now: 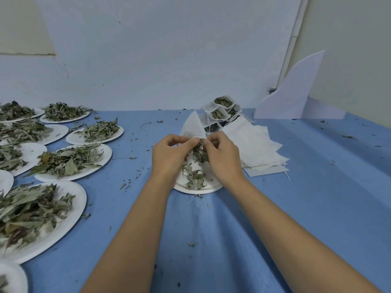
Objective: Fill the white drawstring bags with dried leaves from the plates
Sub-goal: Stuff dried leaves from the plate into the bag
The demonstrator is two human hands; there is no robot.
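1 plate (198, 190) mid surface (296, 197), under 2 hands. L hand (169, 155) fingers pinch 1 white bag (193, 125) at its mouth. R hand (224, 157) fingers pinch leaves (198, 151) there. 9 more plates (108, 154) on left, most w/ leaves. Behind: 1 pile of empty bags (254, 142), approx 4 full bags (222, 106).

Soft, even, slightly cool light fills the scene, leaving only faint shadows on the blue cloth (306, 197). The wide lens bends and tilts the wall pipe (293, 39) toward the right edge. The nearest plates (78, 199), at lower left, look smeared.
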